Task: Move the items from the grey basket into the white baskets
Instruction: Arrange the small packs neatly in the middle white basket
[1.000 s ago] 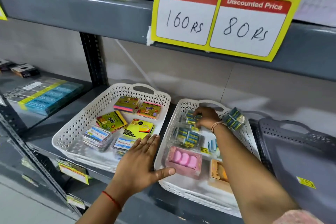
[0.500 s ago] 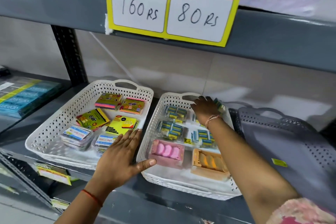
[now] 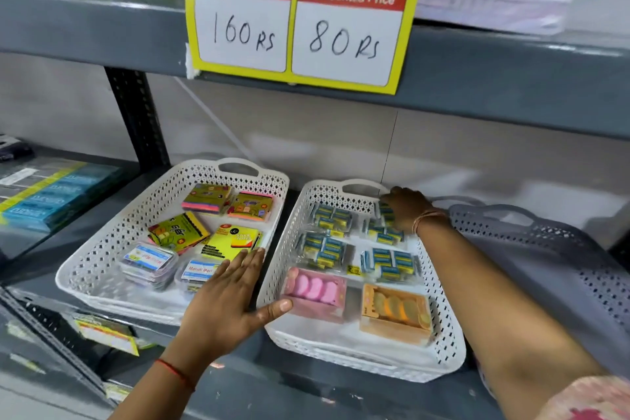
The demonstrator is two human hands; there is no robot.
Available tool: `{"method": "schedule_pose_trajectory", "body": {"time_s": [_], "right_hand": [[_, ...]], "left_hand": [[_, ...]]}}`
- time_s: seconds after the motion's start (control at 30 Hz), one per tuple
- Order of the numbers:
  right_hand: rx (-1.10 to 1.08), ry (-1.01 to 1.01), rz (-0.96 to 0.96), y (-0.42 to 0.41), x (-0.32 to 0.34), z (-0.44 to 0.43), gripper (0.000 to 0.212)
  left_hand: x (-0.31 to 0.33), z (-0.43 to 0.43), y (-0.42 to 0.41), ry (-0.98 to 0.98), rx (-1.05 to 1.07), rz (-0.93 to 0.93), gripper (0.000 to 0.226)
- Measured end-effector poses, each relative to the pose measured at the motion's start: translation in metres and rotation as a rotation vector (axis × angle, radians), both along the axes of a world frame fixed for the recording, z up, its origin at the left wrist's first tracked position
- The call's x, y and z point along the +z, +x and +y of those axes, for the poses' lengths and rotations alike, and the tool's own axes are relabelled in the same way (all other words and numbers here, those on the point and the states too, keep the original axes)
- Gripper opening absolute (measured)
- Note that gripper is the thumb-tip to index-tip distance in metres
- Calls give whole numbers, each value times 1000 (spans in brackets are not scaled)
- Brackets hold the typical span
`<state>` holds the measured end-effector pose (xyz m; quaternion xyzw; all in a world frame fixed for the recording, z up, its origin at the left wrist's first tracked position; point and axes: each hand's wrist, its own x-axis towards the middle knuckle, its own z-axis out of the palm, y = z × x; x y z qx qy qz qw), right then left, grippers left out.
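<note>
two white baskets sit side by side on a grey metal shelf (image 3: 238,382), and the right white basket (image 3: 446,324) serves as the landmark here. the left white basket (image 3: 112,239) stands just left of it, holding sticky-note pads (image 3: 206,198) at its back and clear boxes of pins (image 3: 148,261) at its front. just right of the landmark, touching or nearly touching its rim, is the grey basket (image 3: 552,269); what can be seen of its inside looks bare.

inside the landmark basket, packs of blue erasers (image 3: 324,249) fill the back and middle, a pink box (image 3: 315,293) lies at the front left and an orange box (image 3: 395,314) at the front right.

the right hand (image 3: 407,206) reaches into the far right corner of that basket, its fingers curled down on a pack of blue erasers (image 3: 385,211) there; whether it truly grips the pack i cannot tell. the left hand (image 3: 226,300) lies flat and spread, fingers over the gap between the two white baskets, thumb pressed against the landmark's front left rim, holding nothing.

above the landmark, a yellow price sign (image 3: 300,27) hangs from the upper shelf.
</note>
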<state>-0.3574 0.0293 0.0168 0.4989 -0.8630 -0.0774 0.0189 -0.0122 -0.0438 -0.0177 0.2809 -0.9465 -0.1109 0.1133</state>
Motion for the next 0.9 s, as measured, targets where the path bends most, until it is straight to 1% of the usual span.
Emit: {"method": "schedule_pose_trajectory", "body": {"time_s": [0.07, 0.17, 0.27, 0.33, 0.4, 0.43, 0.47, 0.53, 0.57, 0.6, 0.63, 0.67, 0.73, 0.77, 0.83, 0.9], "right_hand": [[-18, -15, -157, 4, -4, -3, 63], [-51, 30, -252, 7, -22, -7, 66], [-72, 31, -289, 5, -31, -6, 75], [-70, 15, -318, 1, -30, -3, 84], [-76, 12, -344, -1, -30, 0, 90], [-87, 14, -350, -4, -30, 2, 88], [-87, 13, -358, -3, -31, 2, 83], [-89, -10, -353, -5, -35, 3, 73], [-103, -22, -358, -8, -35, 4, 72], [-106, -27, -362, -8, -35, 4, 73], [-108, -29, -365, -9, -34, 3, 75], [-108, -30, -363, -12, -34, 4, 76], [-104, -34, -371, -14, -32, 4, 77], [-105, -33, -375, -14, -32, 3, 77], [-104, -27, -379, -15, -32, 3, 74], [-103, -28, -382, -14, -32, 2, 72]], "left_hand": [[-1, -1, 0, 18, 12, -1, 130], [-1, -4, 0, 77, 29, 5, 128], [10, -5, -8, 220, 63, 131, 129], [22, -7, -24, 237, 48, 241, 126], [36, -15, -49, 185, 3, 300, 112], [44, -23, -66, 156, -13, 312, 100], [49, -31, -80, 116, -14, 312, 88], [55, -48, -114, 3, -39, 292, 73], [54, -56, -134, 1, -75, 256, 67], [51, -64, -150, 45, -111, 205, 61], [46, -70, -163, 119, -152, 157, 61], [39, -75, -178, 197, -186, 104, 66], [25, -84, -196, 299, -194, -22, 72], [20, -87, -203, 288, -207, -108, 73], [14, -91, -216, 168, -242, -315, 77], [13, -93, -226, 100, -263, -464, 84]]}}
